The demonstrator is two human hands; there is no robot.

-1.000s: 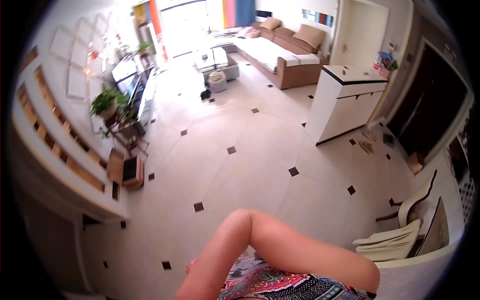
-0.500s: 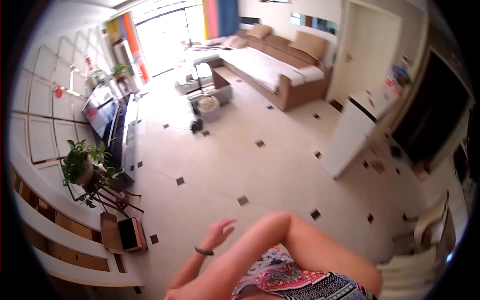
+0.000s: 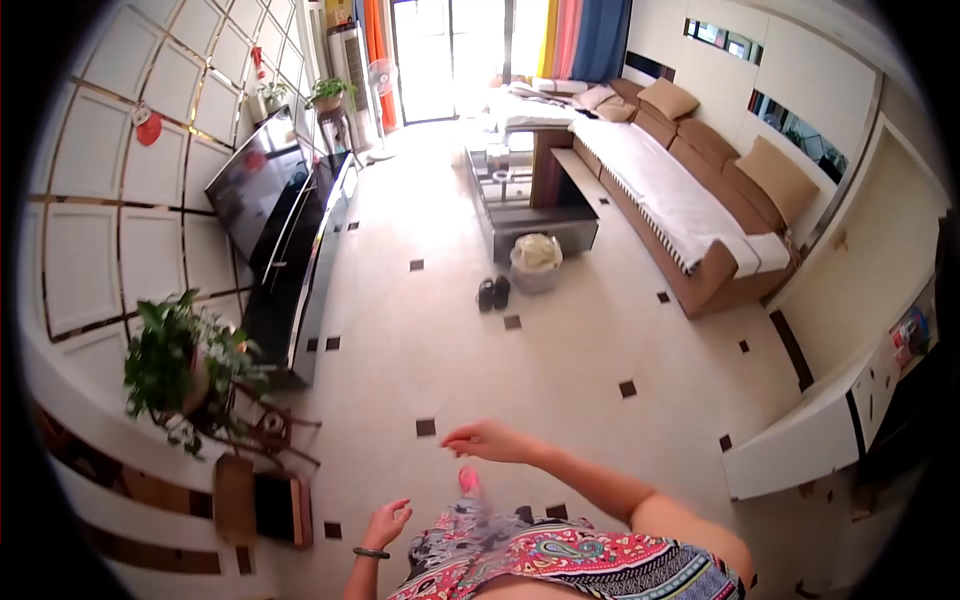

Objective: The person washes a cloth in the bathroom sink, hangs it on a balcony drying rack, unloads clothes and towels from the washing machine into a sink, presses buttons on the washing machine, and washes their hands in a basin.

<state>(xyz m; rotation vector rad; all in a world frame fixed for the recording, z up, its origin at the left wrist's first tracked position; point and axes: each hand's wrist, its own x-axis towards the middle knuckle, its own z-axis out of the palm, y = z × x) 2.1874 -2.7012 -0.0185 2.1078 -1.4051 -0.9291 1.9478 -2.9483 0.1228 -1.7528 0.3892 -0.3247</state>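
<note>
My left hand (image 3: 388,522) hangs low in front of my patterned dress (image 3: 570,548), its fingers loosely bent and apart, holding nothing. A dark bracelet (image 3: 371,553) circles that wrist. My right hand (image 3: 490,441) reaches across my front over the tiled floor, fingers loosely extended and empty. Below it, one foot in a pink shoe (image 3: 469,480) shows. Neither hand touches any object.
Ahead stand a basket with pale cloth (image 3: 537,262), black shoes (image 3: 493,293) and a coffee table (image 3: 545,232). A brown sofa (image 3: 715,275) and white cabinet (image 3: 790,455) line the right. Left are a TV stand (image 3: 285,320), potted plant (image 3: 170,355) and open box (image 3: 282,508).
My view has turned left, so the sofa and white cabinet sit farther right. My right arm has swung from a raised elbow, bringing that hand into view; my left hand is lower.
</note>
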